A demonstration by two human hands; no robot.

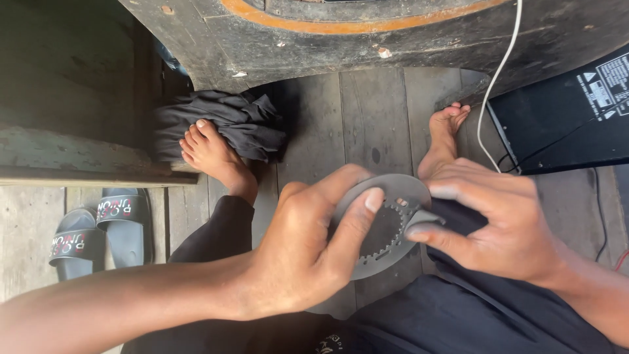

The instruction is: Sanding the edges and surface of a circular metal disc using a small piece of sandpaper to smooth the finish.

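Here, a flat grey round metal disc with a toothed central hole [383,226], gripped between two bare hands above the lap.

Held tilted, face toward the camera and slightly right; round, so no long axis to tell. Left hand [308,252] curled shut around the disc's left edge, thumb pressed across its face, lower rim hidden behind the palm. Right hand [501,226] pinching a small dark grey scrap [426,219] against the disc's right rim, fingers partly closed; kind of scrap hard to make out. Below: weathered grey wooden plank floor [367,118], bare feet, crumpled black cloth [223,121], pair of grey slide sandals [98,229], black box with white cable [563,111] cut off at right.
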